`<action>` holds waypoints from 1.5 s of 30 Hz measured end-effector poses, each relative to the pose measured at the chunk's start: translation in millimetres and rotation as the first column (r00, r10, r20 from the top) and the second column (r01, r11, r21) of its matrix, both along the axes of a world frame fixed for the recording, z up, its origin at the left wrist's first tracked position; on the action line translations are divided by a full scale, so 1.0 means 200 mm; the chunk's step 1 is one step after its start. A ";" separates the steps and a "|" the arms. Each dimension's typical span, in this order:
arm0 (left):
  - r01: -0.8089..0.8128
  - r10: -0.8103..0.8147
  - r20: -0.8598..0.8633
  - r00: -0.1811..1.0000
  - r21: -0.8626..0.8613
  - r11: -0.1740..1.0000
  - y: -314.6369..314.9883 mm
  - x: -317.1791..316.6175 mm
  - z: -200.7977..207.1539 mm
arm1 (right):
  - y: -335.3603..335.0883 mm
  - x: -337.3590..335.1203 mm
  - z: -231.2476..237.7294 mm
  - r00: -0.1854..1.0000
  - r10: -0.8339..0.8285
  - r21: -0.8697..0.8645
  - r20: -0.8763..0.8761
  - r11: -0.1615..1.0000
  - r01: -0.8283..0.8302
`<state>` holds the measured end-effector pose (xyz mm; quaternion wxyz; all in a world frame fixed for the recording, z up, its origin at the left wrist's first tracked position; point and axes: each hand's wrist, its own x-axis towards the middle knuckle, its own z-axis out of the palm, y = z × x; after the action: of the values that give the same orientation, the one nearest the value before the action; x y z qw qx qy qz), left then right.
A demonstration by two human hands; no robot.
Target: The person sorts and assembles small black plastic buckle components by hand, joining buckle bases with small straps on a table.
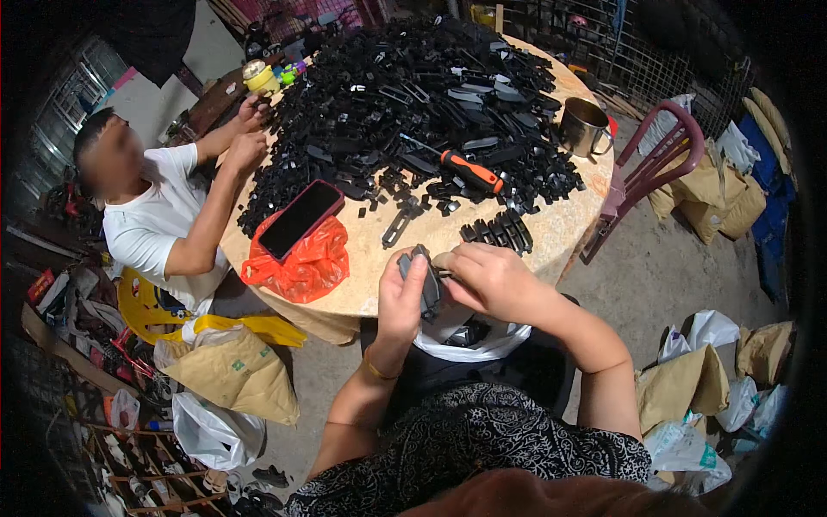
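Near the table's front edge, my left hand is closed round a long black plastic part, thumb along its upper end. My right hand is closed too, its fingers bent and pinched at the right side of that part; the fingertips are partly hidden. Below my hands hangs an open white plastic bag with black pieces inside. Just beyond my right hand, several black plastic parts lie side by side in a row. A single slotted black piece rests flat beyond my left hand.
A large heap of black plastic parts covers the round table. An orange-handled screwdriver lies at its near side. On the left, a phone rests on a red plastic bag, near a seated co-worker. A metal mug and maroon chair stand right.
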<state>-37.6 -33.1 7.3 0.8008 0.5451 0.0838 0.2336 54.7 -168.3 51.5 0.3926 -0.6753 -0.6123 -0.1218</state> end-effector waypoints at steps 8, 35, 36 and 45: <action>0.018 -0.013 -0.039 0.999 0.134 0.991 -0.07 -0.05 0.01 | -0.08 -0.02 -0.06 0.988 0.083 -0.052 0.127 0.996 -0.077; 0.435 -0.257 -0.351 0.900 0.726 0.532 -0.30 -0.08 -0.30 | -0.25 0.14 -0.24 0.840 -0.542 -0.215 0.013 0.819 0.531; 0.475 -0.220 -0.422 0.880 0.767 0.431 -0.29 -0.05 -0.35 | -0.21 0.12 -0.25 0.845 -0.533 -0.208 0.031 0.824 0.528; 0.318 -0.256 -0.273 0.927 0.936 0.153 -0.23 -0.05 -0.29 | 0.02 0.02 -0.26 0.911 -0.409 -0.187 0.052 0.892 0.411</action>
<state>-47.6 -79.5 -51.0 0.3103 0.9340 -0.1650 0.0647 59.5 -164.6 -1.4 0.2873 -0.8233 -0.4674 -0.1454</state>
